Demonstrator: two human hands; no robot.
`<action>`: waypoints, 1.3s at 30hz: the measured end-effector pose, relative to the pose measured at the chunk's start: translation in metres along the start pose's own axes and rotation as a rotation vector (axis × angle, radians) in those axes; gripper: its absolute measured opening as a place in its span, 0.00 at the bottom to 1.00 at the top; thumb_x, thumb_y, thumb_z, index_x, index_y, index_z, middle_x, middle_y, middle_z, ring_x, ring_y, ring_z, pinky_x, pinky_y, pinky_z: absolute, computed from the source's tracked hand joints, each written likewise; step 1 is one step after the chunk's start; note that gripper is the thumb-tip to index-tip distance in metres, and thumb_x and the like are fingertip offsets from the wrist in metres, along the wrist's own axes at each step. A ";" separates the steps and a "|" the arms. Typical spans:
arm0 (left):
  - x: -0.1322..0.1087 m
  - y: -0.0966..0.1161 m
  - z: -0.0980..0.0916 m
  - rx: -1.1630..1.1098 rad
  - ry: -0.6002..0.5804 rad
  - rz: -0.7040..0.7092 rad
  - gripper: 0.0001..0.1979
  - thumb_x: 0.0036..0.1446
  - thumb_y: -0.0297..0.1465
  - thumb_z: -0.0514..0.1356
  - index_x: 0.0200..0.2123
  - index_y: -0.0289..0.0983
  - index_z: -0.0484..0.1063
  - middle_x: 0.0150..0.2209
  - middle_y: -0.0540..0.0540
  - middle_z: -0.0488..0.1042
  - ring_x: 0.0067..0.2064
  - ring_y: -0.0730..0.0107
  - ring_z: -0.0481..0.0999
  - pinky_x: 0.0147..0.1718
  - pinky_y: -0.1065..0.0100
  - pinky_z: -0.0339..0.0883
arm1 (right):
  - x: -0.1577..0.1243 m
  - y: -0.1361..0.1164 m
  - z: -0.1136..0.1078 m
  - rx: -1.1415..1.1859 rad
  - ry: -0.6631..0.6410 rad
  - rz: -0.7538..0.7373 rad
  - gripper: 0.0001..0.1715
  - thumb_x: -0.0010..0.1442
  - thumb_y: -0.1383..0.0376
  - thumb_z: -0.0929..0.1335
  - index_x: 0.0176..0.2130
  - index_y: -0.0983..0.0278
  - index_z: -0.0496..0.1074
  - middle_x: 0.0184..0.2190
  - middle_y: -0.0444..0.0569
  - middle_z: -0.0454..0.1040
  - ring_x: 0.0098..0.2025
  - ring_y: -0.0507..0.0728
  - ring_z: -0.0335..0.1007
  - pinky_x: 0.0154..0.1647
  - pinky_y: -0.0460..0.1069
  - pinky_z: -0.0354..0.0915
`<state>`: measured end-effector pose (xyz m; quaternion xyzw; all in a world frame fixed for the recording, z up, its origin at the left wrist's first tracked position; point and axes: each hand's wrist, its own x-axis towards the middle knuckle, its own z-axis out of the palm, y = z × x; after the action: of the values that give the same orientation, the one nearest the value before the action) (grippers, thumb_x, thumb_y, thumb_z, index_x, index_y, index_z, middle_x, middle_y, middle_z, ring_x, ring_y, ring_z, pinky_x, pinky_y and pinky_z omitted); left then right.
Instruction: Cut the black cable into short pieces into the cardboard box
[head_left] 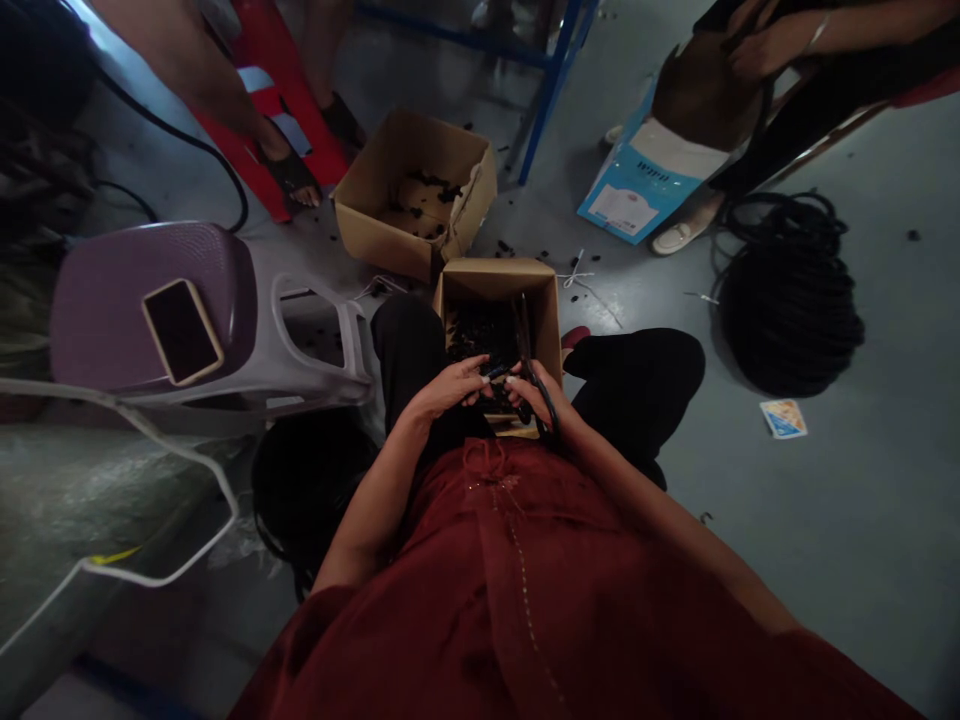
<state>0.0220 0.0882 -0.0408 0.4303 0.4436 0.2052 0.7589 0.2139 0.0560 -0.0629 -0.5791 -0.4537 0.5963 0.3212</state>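
Note:
Between my knees stands an open cardboard box (499, 280) holding a heap of small black pieces (480, 335). My left hand (442, 390) pinches a short black piece with a bluish tip over the box. My right hand (536, 395) appears to grip a pair of black-handled scissors (534, 385), their long dark blades pointing up over the heap. The hands are close together, and my fingers hide part of the scissors and the black piece.
A second cardboard box (415, 195) with black scraps sits ahead, with more scraps on the grey floor (847, 500). A phone (182, 330) lies on a lilac plastic stool (150, 310). A black cable coil (787, 300) lies to the right. Co-workers' legs and a hand surround the area.

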 end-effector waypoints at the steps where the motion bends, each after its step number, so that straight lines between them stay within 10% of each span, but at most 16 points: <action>1: -0.001 0.000 0.001 0.004 -0.014 -0.001 0.37 0.53 0.32 0.58 0.63 0.30 0.48 0.30 0.47 0.73 0.22 0.82 0.63 0.21 0.77 0.55 | 0.003 -0.004 0.003 0.020 0.008 -0.004 0.24 0.50 0.52 0.67 0.41 0.61 0.58 0.26 0.40 0.66 0.24 0.50 0.65 0.27 0.47 0.66; 8: -0.009 0.005 0.008 0.176 -0.056 -0.003 0.35 0.54 0.32 0.56 0.63 0.31 0.49 0.35 0.44 0.74 0.24 0.80 0.65 0.22 0.76 0.58 | 0.010 -0.016 0.009 0.093 0.040 -0.019 0.22 0.46 0.59 0.68 0.40 0.60 0.59 0.29 0.39 0.65 0.24 0.48 0.63 0.27 0.46 0.63; 14: -0.023 0.015 0.008 0.445 0.022 0.076 0.22 0.53 0.33 0.57 0.52 0.35 0.69 0.39 0.45 0.74 0.25 0.79 0.66 0.25 0.75 0.60 | 0.017 -0.013 -0.012 0.149 0.138 -0.023 0.22 0.47 0.58 0.67 0.42 0.58 0.57 0.26 0.38 0.63 0.24 0.49 0.63 0.27 0.46 0.63; 26: -0.006 0.004 0.003 0.077 0.065 0.095 0.24 0.53 0.38 0.57 0.50 0.30 0.69 0.25 0.52 0.65 0.21 0.84 0.58 0.20 0.76 0.49 | 0.013 -0.014 -0.020 0.178 0.162 -0.026 0.25 0.49 0.51 0.68 0.42 0.59 0.58 0.28 0.40 0.68 0.26 0.49 0.66 0.28 0.46 0.66; 39: -0.004 -0.001 0.000 -0.086 0.118 0.131 0.27 0.52 0.40 0.59 0.52 0.30 0.68 0.25 0.52 0.64 0.21 0.84 0.59 0.21 0.76 0.49 | -0.059 0.020 -0.038 -0.331 0.001 0.048 0.26 0.54 0.51 0.66 0.47 0.62 0.63 0.34 0.48 0.71 0.32 0.55 0.69 0.32 0.50 0.66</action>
<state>0.0193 0.0846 -0.0400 0.4124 0.4491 0.2981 0.7344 0.2617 0.0013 -0.0547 -0.6353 -0.5315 0.5205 0.2072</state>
